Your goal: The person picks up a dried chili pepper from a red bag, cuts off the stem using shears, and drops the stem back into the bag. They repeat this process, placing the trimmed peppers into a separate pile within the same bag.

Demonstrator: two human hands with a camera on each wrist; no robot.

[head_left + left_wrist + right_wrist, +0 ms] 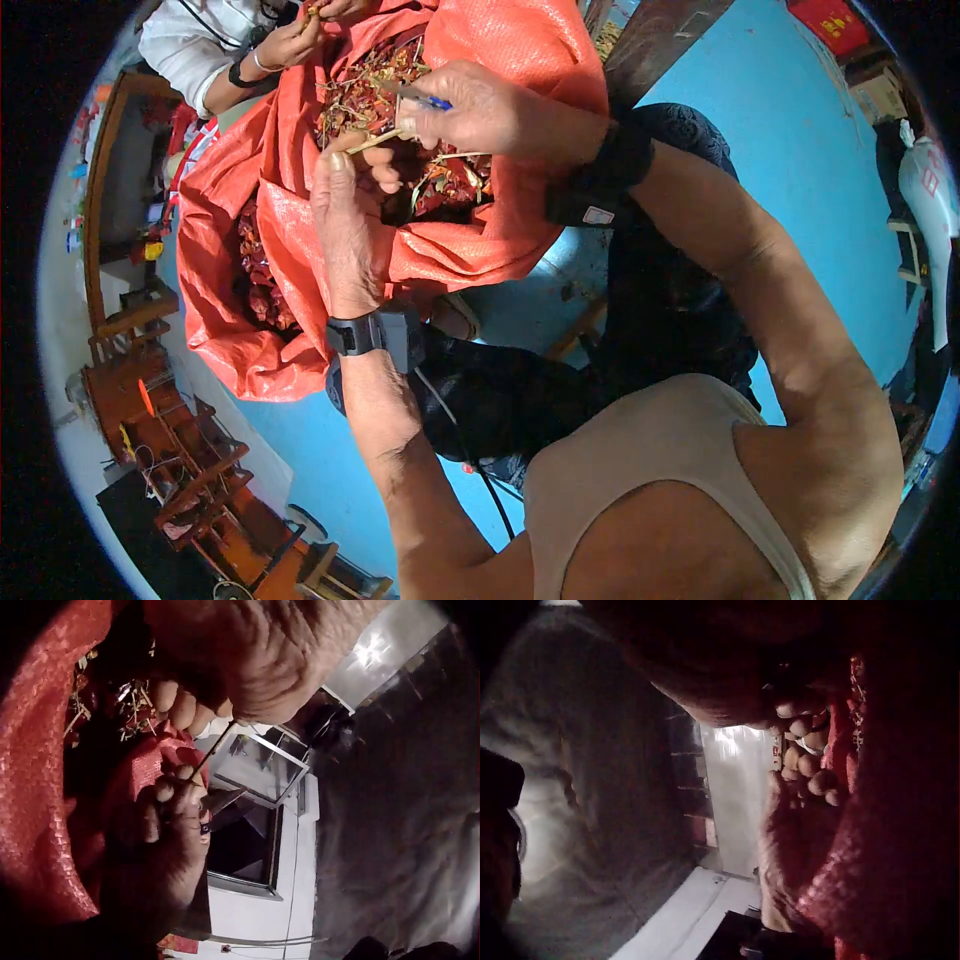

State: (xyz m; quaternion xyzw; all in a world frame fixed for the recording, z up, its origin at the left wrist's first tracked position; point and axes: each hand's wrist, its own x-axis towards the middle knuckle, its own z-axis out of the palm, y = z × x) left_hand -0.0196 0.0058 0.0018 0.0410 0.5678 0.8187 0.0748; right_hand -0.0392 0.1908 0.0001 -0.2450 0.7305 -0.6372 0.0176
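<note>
In the head view the left hand (350,215) pinches one end of a thin pale stem (372,142) between thumb and fingers. The right hand (468,112) grips a small knife with a blue part (436,102), its fingers at the stem's other end. Both hands are over an orange-red woven sack (450,250) holding dried red pieces and stem bits (370,95). The left wrist view shows the stem (214,750) running between the left hand (255,660) and the right hand (180,840), with the blade (223,799) beside the right thumb. The right wrist view is dark.
Another person's hands (290,42) are at the sack's far left edge. A second opening with dark red pieces (262,290) lies at the left. A wooden post (660,45) stands behind the sack. Wooden furniture (190,460) is at lower left, on a blue floor (800,170).
</note>
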